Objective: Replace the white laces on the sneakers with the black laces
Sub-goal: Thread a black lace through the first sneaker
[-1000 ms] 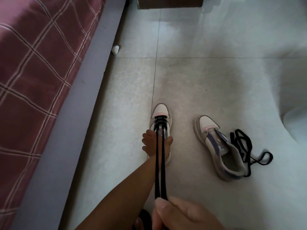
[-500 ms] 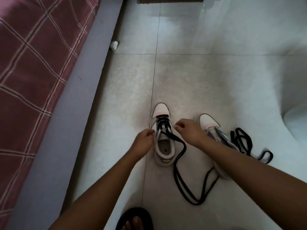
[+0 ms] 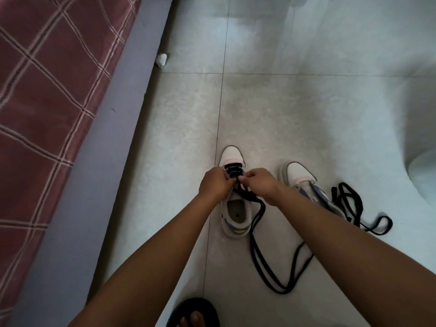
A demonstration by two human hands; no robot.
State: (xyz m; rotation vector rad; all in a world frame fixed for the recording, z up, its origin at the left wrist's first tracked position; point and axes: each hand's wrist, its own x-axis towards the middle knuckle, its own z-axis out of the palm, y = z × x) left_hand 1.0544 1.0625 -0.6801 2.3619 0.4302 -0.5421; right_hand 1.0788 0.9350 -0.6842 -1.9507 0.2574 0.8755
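A white sneaker (image 3: 236,215) stands on the floor tiles, toe pointing away, with a black lace (image 3: 278,263) threaded through its front eyelets. My left hand (image 3: 213,184) grips the sneaker's left side at the lacing. My right hand (image 3: 259,181) pinches the black lace over the tongue. The lace's two long ends trail in a loop on the floor to the right. The second sneaker (image 3: 304,182) lies to the right, without a lace, partly hidden by my right forearm. A second black lace (image 3: 354,206) lies bundled beside it.
A bed with a maroon checked cover (image 3: 47,102) and a grey frame (image 3: 106,161) runs along the left. A small white scrap (image 3: 161,59) lies by the frame. My foot in a dark sandal (image 3: 193,315) is at the bottom edge. A white rounded object (image 3: 422,175) sits at the right.
A second ago my right hand pulled both lace ends taut toward me while the left held the shoe. The ends now lie slack on the floor and both hands are at the eyelets.
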